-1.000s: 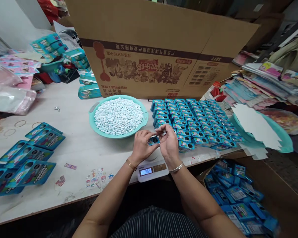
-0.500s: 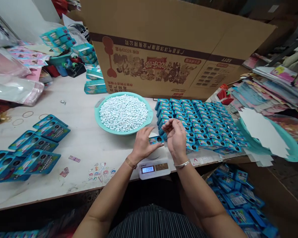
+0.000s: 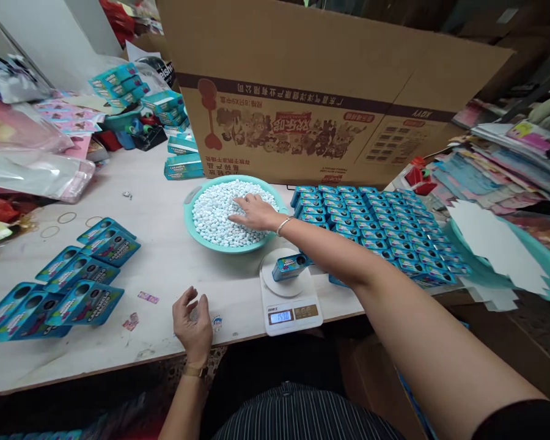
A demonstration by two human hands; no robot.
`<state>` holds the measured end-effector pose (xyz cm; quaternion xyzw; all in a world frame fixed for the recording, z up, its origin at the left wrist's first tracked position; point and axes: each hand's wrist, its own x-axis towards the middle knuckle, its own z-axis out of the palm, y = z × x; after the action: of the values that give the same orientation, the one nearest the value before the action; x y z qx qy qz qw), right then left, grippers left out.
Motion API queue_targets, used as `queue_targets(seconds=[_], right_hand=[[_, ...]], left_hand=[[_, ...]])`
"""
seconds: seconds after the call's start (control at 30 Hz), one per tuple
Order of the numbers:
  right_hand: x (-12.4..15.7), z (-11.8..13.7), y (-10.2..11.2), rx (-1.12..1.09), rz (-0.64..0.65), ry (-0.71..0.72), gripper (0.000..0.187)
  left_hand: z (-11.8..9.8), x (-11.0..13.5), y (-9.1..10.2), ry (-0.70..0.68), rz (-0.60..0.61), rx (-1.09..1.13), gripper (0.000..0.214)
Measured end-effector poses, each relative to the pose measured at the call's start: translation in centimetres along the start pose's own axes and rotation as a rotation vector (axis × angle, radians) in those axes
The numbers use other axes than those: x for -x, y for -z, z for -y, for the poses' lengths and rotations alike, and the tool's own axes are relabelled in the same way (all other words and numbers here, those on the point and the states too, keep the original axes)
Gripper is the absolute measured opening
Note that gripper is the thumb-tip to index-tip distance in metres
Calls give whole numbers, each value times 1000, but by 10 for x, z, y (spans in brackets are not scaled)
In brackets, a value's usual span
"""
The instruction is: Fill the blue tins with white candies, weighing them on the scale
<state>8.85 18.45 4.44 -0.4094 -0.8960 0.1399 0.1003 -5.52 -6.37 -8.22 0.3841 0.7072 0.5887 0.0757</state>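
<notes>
My right hand point(image 3: 254, 212) reaches over the turquoise basin point(image 3: 197, 238) and rests on the small white candies point(image 3: 220, 208) heaped in it, fingers spread. My left hand point(image 3: 192, 321), fingers loosely curved and apart, hovers at the table's front edge and holds nothing. Between my arms, a white digital scale point(image 3: 292, 308) carries one small blue candy box point(image 3: 289, 267) on its round plate. Its lit display seems to read 159.0. Rows of similar blue boxes point(image 3: 380, 223) stand right of the basin, partly hidden behind my right forearm.
A large cardboard carton point(image 3: 297, 91) rises behind the basin. More blue boxes point(image 3: 82, 269) lie at the left, with stacked teal boxes point(image 3: 183, 165) farther back. A turquoise tub point(image 3: 538, 260) holding white card point(image 3: 490, 232) stands at the right.
My right hand has gone from beside the small box to the candies in the basin. My left hand has let go of the box, now on the scale, and drawn back left.
</notes>
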Motion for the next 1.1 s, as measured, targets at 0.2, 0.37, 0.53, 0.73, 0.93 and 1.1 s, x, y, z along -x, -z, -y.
queue_targets(seconds=[0.2,0.37,0.53,0.73,0.93,1.1], right_hand=[[-10,-4,-11,12,-3,5,28],[-24,-10,-4,-671,-152,-255,12],[-41,-17,15,-1022,-232,-462,24],[-33,-21,34,-1464,-249,-589,30],[1,-14,51,-1749,-277,-607,27],[72,-17,57,-1960,-360,-546,24]], left_hand=[[7,0,-3,23,6,15,36],[7,0,-2,27,40,22,34],[7,0,-2,22,36,29,35],[9,-1,-4,47,47,19,36],[6,0,0,-20,37,3,34],[-31,5,-14,-285,149,43,30]])
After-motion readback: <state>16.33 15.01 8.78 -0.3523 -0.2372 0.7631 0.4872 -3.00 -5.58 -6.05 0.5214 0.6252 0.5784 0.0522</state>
